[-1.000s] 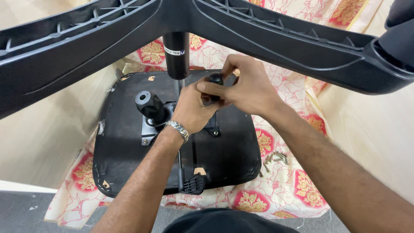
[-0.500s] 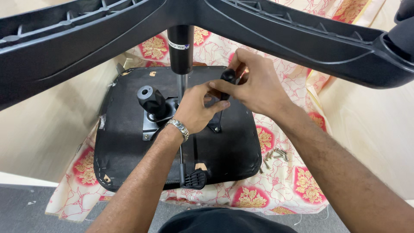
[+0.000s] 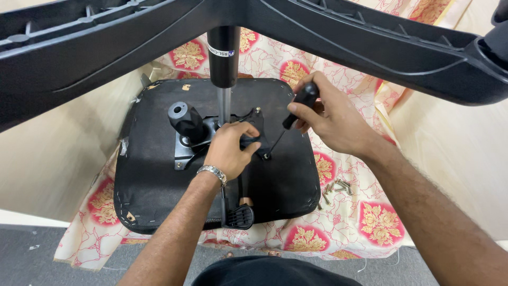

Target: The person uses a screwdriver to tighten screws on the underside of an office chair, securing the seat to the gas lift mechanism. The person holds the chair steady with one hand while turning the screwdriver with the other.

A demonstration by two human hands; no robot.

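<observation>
Biggest thing in shot is the black chair base (image 3: pixel 370 42), its legs spread across the top since the chair's flipped over. Under it the black seat pan (image 3: pixel 159 180) lies bottom-up on a floral cloth (image 3: pixel 370 222), with the gas cylinder (image 3: pixel 223 58) rising from the metal mechanism plate (image 3: pixel 190 148). There's a small white band label round the cylinder's black upper part, text not worth copying.

Looks like the screw-driving step: the right hand (image 3: pixel 338 119) is wrapped round a black-handled screwdriver (image 3: pixel 296 106), tip down at the plate's right corner. The left hand (image 3: pixel 230 151) presses on the plate, fingers curled over its edge, steadying it. Next move probably needs the tip kept square in the screw. Spare screws (image 3: pixel 334 188) sit on the cloth just beside the seat.
</observation>
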